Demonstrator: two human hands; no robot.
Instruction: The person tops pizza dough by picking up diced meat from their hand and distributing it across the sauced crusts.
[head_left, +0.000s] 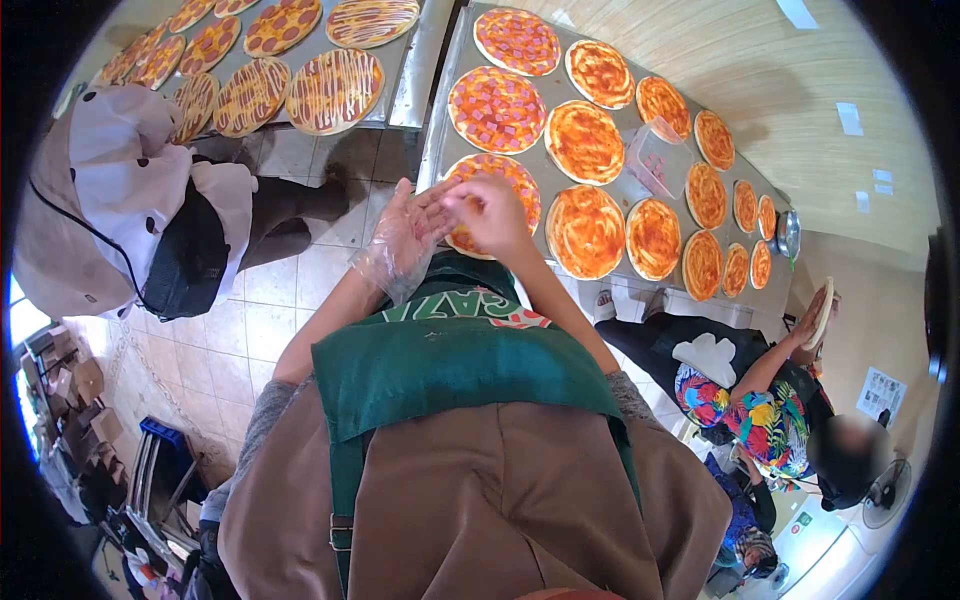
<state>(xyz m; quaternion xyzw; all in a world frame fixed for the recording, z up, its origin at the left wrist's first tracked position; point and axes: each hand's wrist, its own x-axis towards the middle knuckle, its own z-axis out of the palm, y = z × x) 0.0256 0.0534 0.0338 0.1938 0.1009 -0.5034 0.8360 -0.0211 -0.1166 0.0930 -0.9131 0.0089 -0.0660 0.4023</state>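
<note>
Holding left hand (405,230) open, palm up in clear plastic glove (397,272); curling right hand (490,215) partly over it, with grip unclear; standing before topped pizza (515,174) at desk's (553,88) near left.

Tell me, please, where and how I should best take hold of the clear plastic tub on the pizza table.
Probably grip the clear plastic tub by opposite side walls near the rim, coming down from above; its walls stand higher than the sauced pizzas around it, so a low sideways reach might smear them.
</note>
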